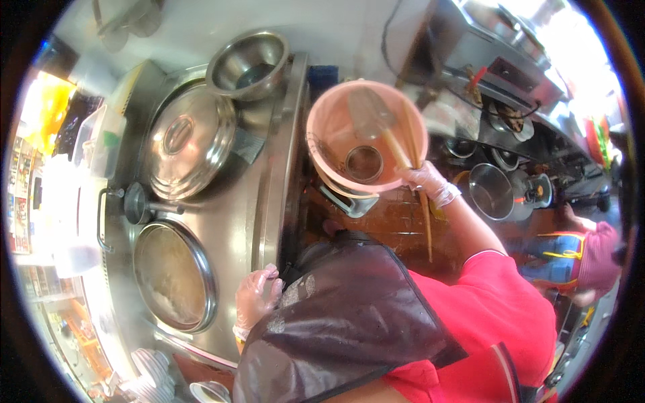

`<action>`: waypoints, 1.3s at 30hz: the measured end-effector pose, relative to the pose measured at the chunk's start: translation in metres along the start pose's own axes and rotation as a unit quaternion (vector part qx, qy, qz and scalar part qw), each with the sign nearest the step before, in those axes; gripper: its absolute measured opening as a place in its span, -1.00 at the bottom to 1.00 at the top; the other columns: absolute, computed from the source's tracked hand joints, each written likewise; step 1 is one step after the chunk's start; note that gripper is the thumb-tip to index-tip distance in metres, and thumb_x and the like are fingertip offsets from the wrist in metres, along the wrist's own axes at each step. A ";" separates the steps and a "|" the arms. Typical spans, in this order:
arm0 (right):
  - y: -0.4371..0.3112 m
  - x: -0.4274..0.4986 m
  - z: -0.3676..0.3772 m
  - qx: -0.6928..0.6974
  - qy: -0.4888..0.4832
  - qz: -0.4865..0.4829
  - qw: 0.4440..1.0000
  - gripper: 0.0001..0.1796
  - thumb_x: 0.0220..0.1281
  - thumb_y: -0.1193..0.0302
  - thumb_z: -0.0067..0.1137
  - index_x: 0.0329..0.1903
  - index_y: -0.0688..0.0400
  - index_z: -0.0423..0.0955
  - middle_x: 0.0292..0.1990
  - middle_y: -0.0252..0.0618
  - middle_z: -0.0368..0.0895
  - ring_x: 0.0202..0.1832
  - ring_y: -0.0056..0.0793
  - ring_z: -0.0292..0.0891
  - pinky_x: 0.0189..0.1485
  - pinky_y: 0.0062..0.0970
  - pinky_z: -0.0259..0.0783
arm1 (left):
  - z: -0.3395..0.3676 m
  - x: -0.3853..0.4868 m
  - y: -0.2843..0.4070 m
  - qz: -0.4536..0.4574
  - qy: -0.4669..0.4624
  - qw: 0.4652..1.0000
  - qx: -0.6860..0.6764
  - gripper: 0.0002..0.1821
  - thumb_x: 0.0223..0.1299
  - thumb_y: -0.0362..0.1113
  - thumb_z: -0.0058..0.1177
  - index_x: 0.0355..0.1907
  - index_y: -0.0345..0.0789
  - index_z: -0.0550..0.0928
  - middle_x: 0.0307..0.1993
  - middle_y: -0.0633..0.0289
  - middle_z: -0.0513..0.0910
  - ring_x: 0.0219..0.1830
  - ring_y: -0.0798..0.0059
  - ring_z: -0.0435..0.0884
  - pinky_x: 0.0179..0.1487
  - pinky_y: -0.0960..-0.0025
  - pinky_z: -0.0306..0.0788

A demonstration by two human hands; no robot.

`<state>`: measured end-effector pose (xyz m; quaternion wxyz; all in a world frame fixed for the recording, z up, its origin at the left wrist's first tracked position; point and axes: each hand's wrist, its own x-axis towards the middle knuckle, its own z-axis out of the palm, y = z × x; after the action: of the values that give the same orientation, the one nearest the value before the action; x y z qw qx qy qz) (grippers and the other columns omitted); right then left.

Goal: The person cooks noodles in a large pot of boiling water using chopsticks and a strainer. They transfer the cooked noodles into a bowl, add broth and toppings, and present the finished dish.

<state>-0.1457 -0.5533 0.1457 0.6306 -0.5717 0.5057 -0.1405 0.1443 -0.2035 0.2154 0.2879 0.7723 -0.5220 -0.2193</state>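
Note:
A pink plastic bucket (322,146) stands in front of me, with a round metal item (364,163) at its bottom. My right hand (428,184), in a clear plastic glove, is at the bucket's near right rim. It is closed around long wooden handles; one runs up to a broad, blurred metal blade (365,113) inside the bucket. A thin wooden stick (427,226) sticks out below this hand. My left hand (257,297), also gloved, is beside the steel counter's edge with its fingers apart, holding nothing.
Left on the steel counter (242,196) are a domed steel lid (189,146), a steel bowl (247,65), a saucepan (138,204) and a round pot of cloudy liquid (174,277). Steel pots (491,191) stand at right. Another person (579,257) is at far right.

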 end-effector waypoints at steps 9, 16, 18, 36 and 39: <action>-0.010 0.013 0.060 0.029 0.073 0.002 0.997 -0.76 0.09 0.31 0.12 -0.44 0.27 0.49 -0.65 -0.35 0.49 -0.63 -0.64 0.34 -0.57 -0.57 0.24 | 0.004 -0.015 0.012 0.074 -0.034 0.996 0.038 -0.71 0.02 -0.31 0.15 -0.14 -0.30 0.56 -0.31 0.21 0.65 -0.22 0.26 0.59 -0.05 0.29 0.41; 0.003 0.012 0.069 0.061 0.045 -0.046 0.996 -0.78 0.10 0.31 0.17 -0.41 0.24 0.48 -0.65 -0.35 0.44 -0.61 -0.61 0.39 -0.56 -0.56 0.34 | 0.001 -0.034 -0.006 0.086 -0.057 0.994 0.032 -0.72 0.03 -0.34 0.13 -0.14 -0.30 0.56 -0.31 0.20 0.64 -0.19 0.26 0.58 -0.02 0.27 0.38; 0.001 0.018 0.068 -0.029 0.022 -0.033 0.999 -0.77 0.11 0.29 0.15 -0.41 0.22 0.49 -0.64 -0.34 0.47 -0.59 -0.58 0.43 -0.52 -0.52 0.37 | 0.002 -0.037 -0.008 0.104 -0.051 0.992 0.039 -0.72 0.03 -0.34 0.12 -0.14 -0.31 0.56 -0.30 0.20 0.64 -0.19 0.25 0.58 -0.01 0.27 0.38; -0.087 -0.162 0.237 -0.243 -0.232 -0.469 0.817 -0.66 0.00 0.13 0.16 -0.21 0.03 0.46 -0.58 -0.12 0.54 -0.50 -0.01 0.50 -0.44 -0.17 0.41 | 0.005 -0.022 0.011 -0.045 0.281 0.861 -0.422 -0.61 0.32 -0.15 -0.19 0.05 -0.39 0.32 -0.33 0.23 0.49 -0.34 0.51 0.45 -0.11 0.52 0.33; -0.098 -0.169 0.238 -0.243 -0.245 -0.487 0.802 -0.68 0.00 0.12 0.18 -0.20 -0.03 0.48 -0.57 -0.14 0.54 -0.46 -0.01 0.49 -0.42 -0.19 0.41 | -0.045 -0.032 -0.039 0.023 0.213 0.794 -0.569 -0.82 0.32 -0.28 -0.23 -0.26 -0.36 0.39 -0.54 0.36 0.41 -0.52 0.66 0.38 -0.32 0.56 0.34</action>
<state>0.0077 -0.3174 0.2714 0.4222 -0.8929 0.0064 -0.1564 0.1880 -0.1524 0.2235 0.7843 0.4838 -0.2465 -0.3000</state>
